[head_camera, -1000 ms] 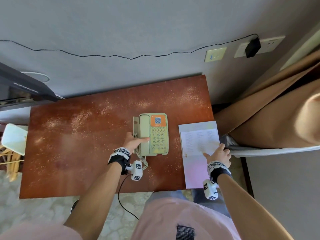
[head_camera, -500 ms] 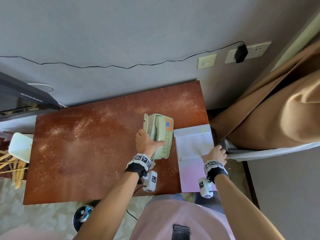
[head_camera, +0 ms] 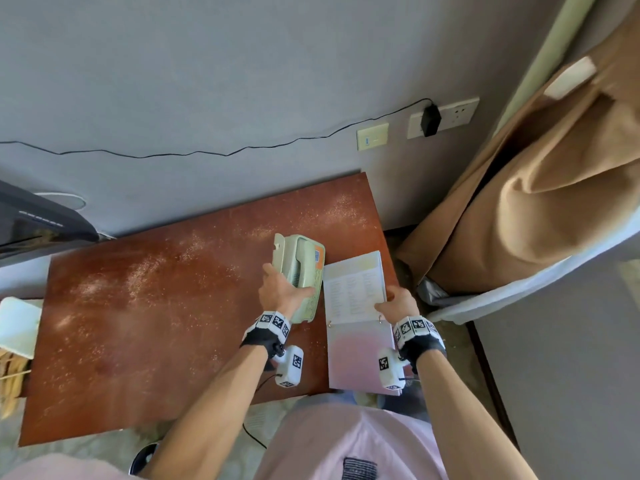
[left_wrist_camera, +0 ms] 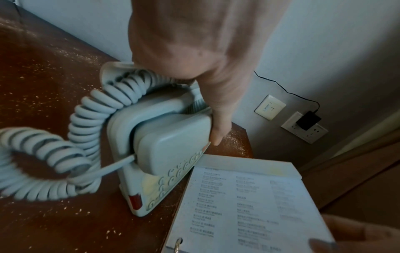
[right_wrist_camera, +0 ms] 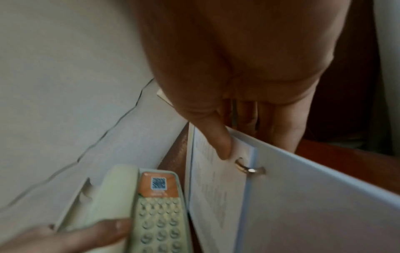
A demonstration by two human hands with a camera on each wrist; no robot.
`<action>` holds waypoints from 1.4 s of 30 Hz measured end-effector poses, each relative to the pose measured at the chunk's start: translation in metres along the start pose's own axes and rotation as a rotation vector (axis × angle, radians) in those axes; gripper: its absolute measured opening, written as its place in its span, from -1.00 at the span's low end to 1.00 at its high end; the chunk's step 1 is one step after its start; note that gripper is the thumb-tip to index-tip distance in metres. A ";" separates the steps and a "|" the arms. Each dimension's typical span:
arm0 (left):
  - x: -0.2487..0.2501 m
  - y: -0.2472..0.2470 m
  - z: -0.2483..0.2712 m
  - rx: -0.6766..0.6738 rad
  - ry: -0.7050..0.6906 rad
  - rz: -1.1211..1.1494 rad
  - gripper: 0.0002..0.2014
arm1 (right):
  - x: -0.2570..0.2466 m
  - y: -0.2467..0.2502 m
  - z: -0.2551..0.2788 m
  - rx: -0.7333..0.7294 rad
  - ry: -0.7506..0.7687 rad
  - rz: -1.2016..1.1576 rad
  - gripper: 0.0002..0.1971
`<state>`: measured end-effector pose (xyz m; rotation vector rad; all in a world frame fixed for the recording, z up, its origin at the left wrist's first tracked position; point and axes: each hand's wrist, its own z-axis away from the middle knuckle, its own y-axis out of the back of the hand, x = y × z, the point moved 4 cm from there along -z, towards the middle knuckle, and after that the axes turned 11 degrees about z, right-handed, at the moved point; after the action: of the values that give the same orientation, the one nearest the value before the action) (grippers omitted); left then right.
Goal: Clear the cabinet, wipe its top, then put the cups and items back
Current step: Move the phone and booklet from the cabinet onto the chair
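A pale green desk phone (head_camera: 299, 268) is tipped up on its side on the dusty red-brown cabinet top (head_camera: 156, 306). My left hand (head_camera: 287, 282) grips it, thumb across the handset (left_wrist_camera: 173, 137) and fingers round the base's far edge. Its coiled cord (left_wrist_camera: 75, 137) hangs loose to the left. Right beside it lies an open ring binder (head_camera: 356, 299) with a printed page (left_wrist_camera: 249, 205). My right hand (head_camera: 394, 301) pinches the binder's right edge, thumb (right_wrist_camera: 218, 137) on the page near the metal ring (right_wrist_camera: 246, 168) and fingers underneath. No cups are in view.
Pale crumbs or dust are strewn over the cabinet top. On the wall behind are a charger (head_camera: 429, 121) in a socket and a thin black cable (head_camera: 207, 154). A brown curtain (head_camera: 536, 202) hangs close on the right; a dark screen (head_camera: 31, 223) juts in at the left.
The phone has gone from lying flat to tipped on its side and has shifted back and right against the binder. My right hand has taken hold of the binder's edge.
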<state>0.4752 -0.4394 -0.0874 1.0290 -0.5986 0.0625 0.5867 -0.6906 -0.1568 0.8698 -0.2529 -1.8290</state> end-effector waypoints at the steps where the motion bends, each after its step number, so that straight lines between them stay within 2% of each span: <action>1: 0.002 0.000 0.003 0.010 -0.006 -0.009 -0.07 | -0.004 0.002 0.004 0.003 0.018 -0.007 -0.65; 7: 0.014 0.007 0.033 0.056 -0.100 -0.063 -0.11 | -0.019 0.013 0.029 0.042 0.137 0.023 -0.79; 12: 0.025 0.030 0.065 0.137 -0.258 -0.135 -0.04 | -0.044 0.058 0.054 0.152 0.293 0.067 -0.66; 15: 0.035 0.049 0.087 0.187 -0.362 -0.174 -0.02 | -0.059 0.084 0.073 0.257 0.353 0.092 -0.67; 23: 0.074 0.086 0.130 0.204 -0.625 -0.183 0.02 | -0.061 0.126 0.130 0.507 0.349 0.059 -0.60; 28: 0.097 0.088 0.149 0.130 -0.818 -0.190 0.05 | -0.037 0.138 0.172 0.691 0.264 0.072 -0.61; 31: 0.103 0.083 0.165 0.062 -0.974 -0.202 0.06 | -0.008 0.130 0.207 0.804 0.162 0.010 -0.59; 37: 0.089 0.061 0.219 -0.135 -1.318 -0.256 0.06 | 0.078 0.069 0.300 1.038 -0.143 -0.176 -0.64; 42: 0.065 0.024 0.297 -0.331 -1.580 -0.367 0.02 | 0.169 0.026 0.367 1.109 -0.400 -0.256 -0.65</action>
<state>0.3919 -0.6846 0.0734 0.6781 -1.7342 -1.2358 0.3294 -0.9303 0.0445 1.2819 -1.5689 -2.0496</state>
